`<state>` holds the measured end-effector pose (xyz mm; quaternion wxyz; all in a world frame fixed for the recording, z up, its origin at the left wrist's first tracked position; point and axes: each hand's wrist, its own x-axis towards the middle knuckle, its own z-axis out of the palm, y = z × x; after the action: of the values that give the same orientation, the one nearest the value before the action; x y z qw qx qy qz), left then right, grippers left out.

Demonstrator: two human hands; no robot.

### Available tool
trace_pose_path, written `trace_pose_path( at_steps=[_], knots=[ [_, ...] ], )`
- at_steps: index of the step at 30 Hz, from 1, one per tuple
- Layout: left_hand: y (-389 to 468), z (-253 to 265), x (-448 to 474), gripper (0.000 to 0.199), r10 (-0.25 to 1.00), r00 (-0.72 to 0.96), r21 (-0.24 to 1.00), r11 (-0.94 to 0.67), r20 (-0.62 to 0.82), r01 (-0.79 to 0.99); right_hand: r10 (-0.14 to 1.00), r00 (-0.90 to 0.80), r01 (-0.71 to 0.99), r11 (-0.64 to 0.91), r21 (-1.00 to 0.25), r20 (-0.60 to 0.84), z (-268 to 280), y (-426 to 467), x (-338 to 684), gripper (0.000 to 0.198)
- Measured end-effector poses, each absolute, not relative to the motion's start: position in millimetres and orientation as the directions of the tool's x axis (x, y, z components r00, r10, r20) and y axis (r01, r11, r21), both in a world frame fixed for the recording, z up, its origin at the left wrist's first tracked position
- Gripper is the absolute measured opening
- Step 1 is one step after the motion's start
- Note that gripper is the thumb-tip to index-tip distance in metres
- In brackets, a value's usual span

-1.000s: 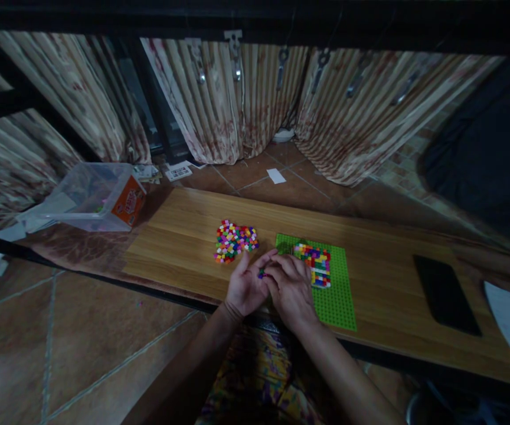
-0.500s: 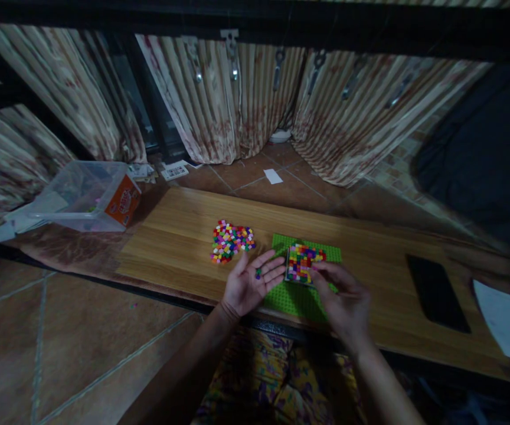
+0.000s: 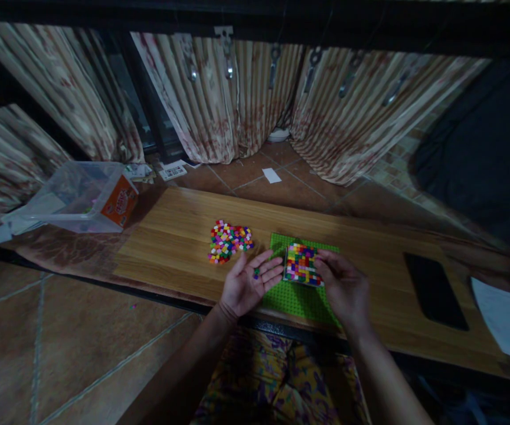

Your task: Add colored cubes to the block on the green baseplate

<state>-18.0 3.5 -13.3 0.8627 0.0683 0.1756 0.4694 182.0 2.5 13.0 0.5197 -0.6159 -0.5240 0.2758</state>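
Note:
My left hand (image 3: 247, 287) is palm up with its fingers stretched out, and a few tiny green and purple toy bricks (image 3: 256, 274) rest on it. Beside its fingertips, a multicoloured block of small toy bricks (image 3: 300, 263) sits on a green studded baseplate (image 3: 297, 300). Thumb and fingers of my right hand (image 3: 347, 289) are pinched together at the right edge of that block. Whatever is between those fingertips is hidden. A loose pile of colourful toy bricks (image 3: 229, 241) lies just beyond my left hand.
A clear plastic tub (image 3: 82, 198) with an orange label stands at the far left. To the right are a black phone-like slab (image 3: 435, 290) and white paper (image 3: 505, 321). The wooden board (image 3: 184, 218) runs along a low table; curtains (image 3: 259, 106) hang behind.
My right hand has moved slightly from over the brick block's upper part to its right edge, uncovering more of the block. My left hand keeps its pose. The view has shifted a little.

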Motion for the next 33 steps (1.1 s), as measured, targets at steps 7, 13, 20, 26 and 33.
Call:
trace_pose_path(
  at_steps=[7,13,20,26,33],
  knots=[
    [4,-14,-18,0.06,0.833,0.497,0.276,0.551,-0.243,-0.788,0.904,0.004,0.715,0.296,-0.634,0.427,25,9,179,0.026],
    [4,-16,-18,0.059,0.833,0.506,0.276,0.552,-0.223,-0.787,0.889,-0.007,0.736,0.315,-0.599,0.458,25,11,175,0.024],
    [4,-14,-18,0.058,0.832,0.501,0.282,0.552,-0.238,-0.785,0.885,0.072,0.723,0.272,-0.635,0.461,2,24,179,0.016],
    [4,-13,-18,0.059,0.83,0.5,0.283,0.556,-0.247,-0.782,0.911,0.197,0.619,0.17,-0.767,0.361,-10,29,184,0.014],
    [4,-12,-17,0.058,0.827,0.5,0.29,0.56,-0.257,-0.777,0.949,0.259,0.393,0.063,-0.917,0.177,-11,33,183,0.022]
  ],
)
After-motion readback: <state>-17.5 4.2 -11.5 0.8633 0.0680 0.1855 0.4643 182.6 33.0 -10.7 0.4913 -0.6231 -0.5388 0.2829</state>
